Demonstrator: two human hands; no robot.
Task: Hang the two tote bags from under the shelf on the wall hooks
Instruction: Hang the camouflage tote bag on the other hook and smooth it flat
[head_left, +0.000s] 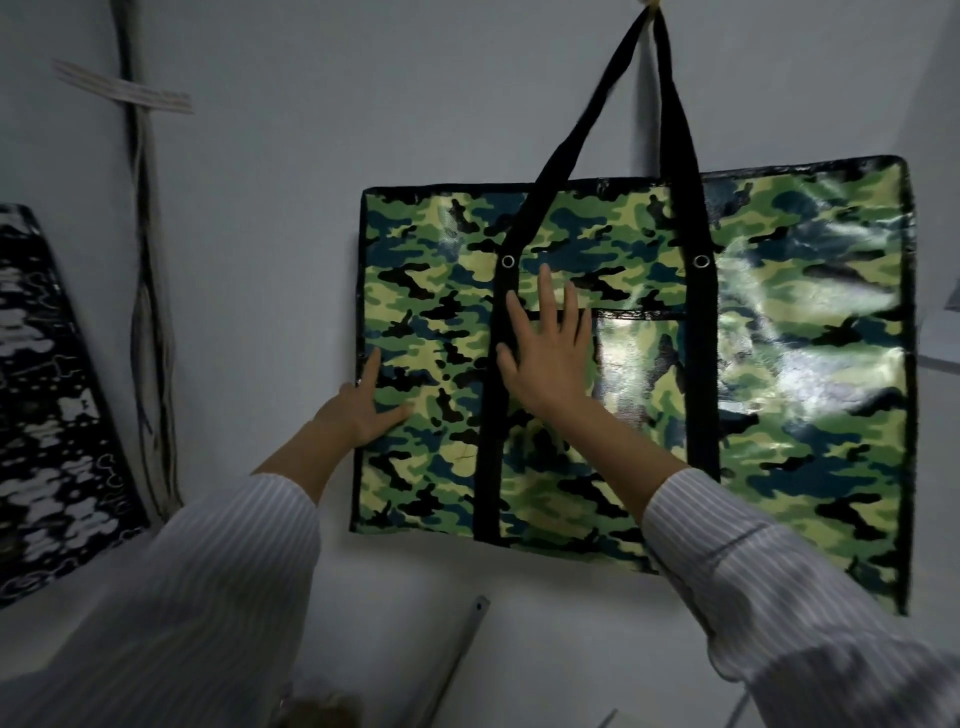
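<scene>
Both hands are flat and open, gripping nothing: the left hand (363, 405) presses the camouflage bag (779, 364) at its left edge, and the right hand (545, 353) lies spread on its front. The straps (675, 130) run straight up from the right hand to the hook (652, 4). The black-and-white bag (47, 415) sits well left of the left hand, the nearer one.

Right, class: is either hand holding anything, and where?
Right hand: nothing, it lies flat on the front of the bag. Left hand touches its left edge; a grip cannot be told.
</scene>
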